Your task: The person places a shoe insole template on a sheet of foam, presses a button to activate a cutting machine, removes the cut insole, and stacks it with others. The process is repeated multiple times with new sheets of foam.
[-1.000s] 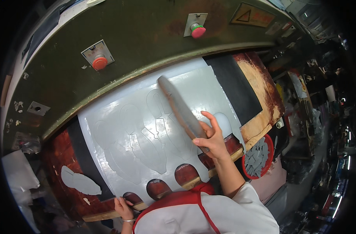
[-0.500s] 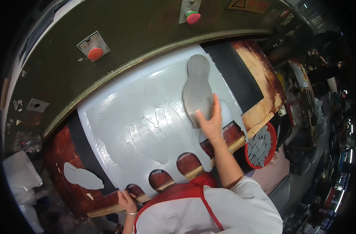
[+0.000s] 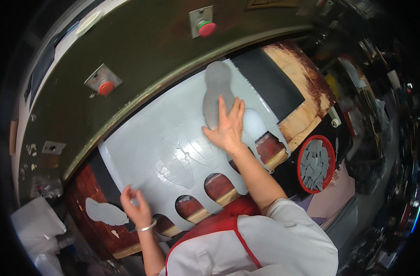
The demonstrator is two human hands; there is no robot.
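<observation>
On the worn red-brown wooden bench (image 3: 88, 193), at its left end, a loose pale grey sole-shaped piece (image 3: 104, 212) lies just beside the left hand (image 3: 135, 209), whose fingers pinch the lower left edge of the large pale grey glossy sheet (image 3: 164, 147) — thin, limp and probably light, best taken at an edge or corner with both hands. Sole-shaped holes line its near edge. Further right, the right hand (image 3: 228, 129) lies open and flat, pressing a dull grey sole-shaped cutting die (image 3: 217, 92) onto the sheet's far part. That die looks stiff — heavier than the sheet. Rightmost, a red round tub (image 3: 303, 161) holds grey cut pieces.
</observation>
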